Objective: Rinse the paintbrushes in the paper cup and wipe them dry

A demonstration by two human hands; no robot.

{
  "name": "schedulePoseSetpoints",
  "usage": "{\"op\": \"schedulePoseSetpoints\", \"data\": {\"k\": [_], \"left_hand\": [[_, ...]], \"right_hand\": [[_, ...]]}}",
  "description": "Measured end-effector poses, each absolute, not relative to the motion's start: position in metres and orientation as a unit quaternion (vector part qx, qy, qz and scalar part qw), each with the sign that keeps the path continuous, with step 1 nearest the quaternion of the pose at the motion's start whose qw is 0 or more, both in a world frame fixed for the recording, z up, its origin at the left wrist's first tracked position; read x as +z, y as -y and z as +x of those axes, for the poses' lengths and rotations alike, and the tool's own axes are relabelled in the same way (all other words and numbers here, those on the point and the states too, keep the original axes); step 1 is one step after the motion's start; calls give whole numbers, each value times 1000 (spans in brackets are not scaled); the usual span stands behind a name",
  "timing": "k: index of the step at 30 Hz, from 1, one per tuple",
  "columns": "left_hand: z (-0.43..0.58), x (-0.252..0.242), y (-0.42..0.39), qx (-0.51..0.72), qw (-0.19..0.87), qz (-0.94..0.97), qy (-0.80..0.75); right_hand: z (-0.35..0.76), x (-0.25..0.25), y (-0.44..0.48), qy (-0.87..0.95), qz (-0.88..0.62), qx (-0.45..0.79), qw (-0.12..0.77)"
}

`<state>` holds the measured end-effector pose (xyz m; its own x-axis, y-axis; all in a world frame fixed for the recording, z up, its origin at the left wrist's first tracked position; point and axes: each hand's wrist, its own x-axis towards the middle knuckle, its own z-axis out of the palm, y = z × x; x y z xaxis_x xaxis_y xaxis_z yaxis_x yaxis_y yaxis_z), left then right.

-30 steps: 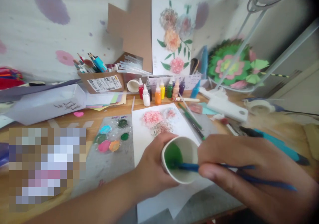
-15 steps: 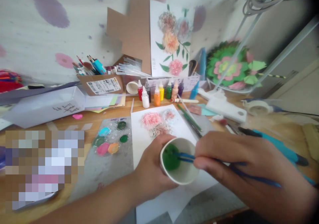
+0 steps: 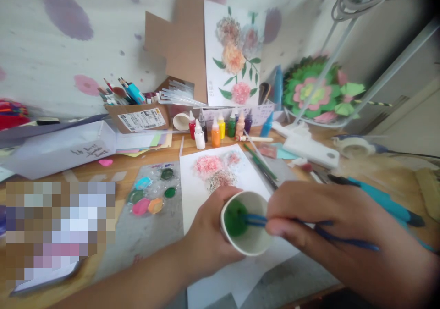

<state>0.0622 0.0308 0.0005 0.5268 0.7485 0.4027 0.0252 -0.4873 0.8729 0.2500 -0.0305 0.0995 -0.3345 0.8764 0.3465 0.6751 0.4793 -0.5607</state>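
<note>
Head view: our left hand (image 3: 211,224) wraps a cup (image 3: 257,239), our right hand (image 3: 319,208) pinches blue handles (image 3: 257,217), tips indistinct against green liquid (image 3: 235,226); we can't read the white box (image 3: 68,151).

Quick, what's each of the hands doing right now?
Left hand: closed around a white cup.
Right hand: closed, pinching a thin blue tool that reaches into the cup.

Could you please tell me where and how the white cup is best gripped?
Probably around the wall of the white cup, from the left: its round side suits a wrapped grip, as the left hand shows, and the right hand with the blue tool occupies the right.
</note>
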Motion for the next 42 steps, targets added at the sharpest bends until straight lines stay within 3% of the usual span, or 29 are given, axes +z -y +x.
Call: {"op": "schedulePoseSetpoints", "data": {"k": [42], "left_hand": [[63, 3, -31, 406, 424, 764, -268]], "right_hand": [[247, 102, 28, 811, -477, 135, 312]]}}
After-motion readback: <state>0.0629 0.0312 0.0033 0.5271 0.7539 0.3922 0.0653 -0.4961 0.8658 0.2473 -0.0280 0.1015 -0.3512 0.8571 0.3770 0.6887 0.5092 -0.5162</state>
